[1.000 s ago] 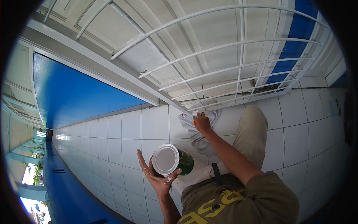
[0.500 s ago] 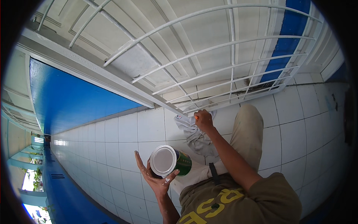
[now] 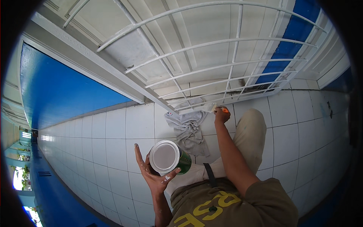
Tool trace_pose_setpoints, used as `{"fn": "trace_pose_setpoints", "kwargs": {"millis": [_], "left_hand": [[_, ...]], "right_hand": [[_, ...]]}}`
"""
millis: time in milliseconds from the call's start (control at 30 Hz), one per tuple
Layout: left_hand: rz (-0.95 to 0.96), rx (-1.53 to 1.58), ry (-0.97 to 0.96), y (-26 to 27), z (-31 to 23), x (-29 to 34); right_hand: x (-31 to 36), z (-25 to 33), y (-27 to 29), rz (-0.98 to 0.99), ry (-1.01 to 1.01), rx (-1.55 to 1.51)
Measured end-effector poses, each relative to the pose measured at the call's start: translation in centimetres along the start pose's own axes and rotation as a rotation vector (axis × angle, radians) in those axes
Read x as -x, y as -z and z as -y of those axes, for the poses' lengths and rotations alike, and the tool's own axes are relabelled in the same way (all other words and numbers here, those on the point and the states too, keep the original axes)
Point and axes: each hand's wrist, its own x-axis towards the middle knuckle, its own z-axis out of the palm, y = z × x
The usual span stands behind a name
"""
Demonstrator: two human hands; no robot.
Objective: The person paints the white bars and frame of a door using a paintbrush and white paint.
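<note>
My left hand [image 3: 158, 181] is wrapped round a green paint can [image 3: 184, 162] with a silver rim, its thumb and fingers on the sides and one finger stretched out. White paint fills the inside of the can, and white smears mark the thumb. My right hand [image 3: 222, 115] is closed round a paintbrush [image 3: 225, 110] with an orange handle end. The brush's pale bristles lie at the bottom rail of a white metal grille gate [image 3: 235, 49]. Below the rail a crumpled grey cloth [image 3: 191, 130] lies on the floor, just left of my right hand.
White panelled doors [image 3: 204, 34] stand behind the gate. To the left is a blue wall panel [image 3: 72, 83] with a white frame. Pale square tiles [image 3: 113, 151] cover the floor, and my bent knee [image 3: 251, 126] is close to my right forearm.
My right hand has moved right along the gate's bottom rail with the paintbrush, whose bristles now show. The paint can stays in my left hand. The view has shifted slightly.
</note>
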Motion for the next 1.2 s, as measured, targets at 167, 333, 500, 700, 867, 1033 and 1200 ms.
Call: {"fn": "trace_pose_setpoints", "kwargs": {"millis": [167, 333, 500, 700, 867, 1033, 1200], "left_hand": [[0.048, 0.064, 0.036, -1.3, 0.2, 0.3], [0.121, 0.119, 0.030, -2.5, 0.9, 0.3], [0.172, 0.088, 0.029, -3.4, 0.7, 0.4], [0.155, 0.041, -0.021, -3.6, 1.6, 0.8], [0.195, 0.047, -0.004, -4.3, 1.5, 0.5], [0.135, 0.005, -0.083, -3.7, 2.4, 0.1], [0.153, 0.015, -0.017, -4.3, 1.7, 0.0]], "right_hand": [[-0.7, 2.0, 2.6, -0.195, 0.360, 0.406], [1.0, 2.7, 2.4, -0.071, 0.240, 0.111], [0.3, 1.2, 1.8, -0.076, 0.032, -0.173], [1.4, 1.0, 1.7, -0.212, 0.187, 0.162], [1.5, -0.1, 1.7, -0.109, -0.003, -0.166], [4.2, 0.9, 3.0, -0.209, 0.315, 0.321], [3.9, 0.8, 3.0, 0.096, 1.082, 0.700]]}}
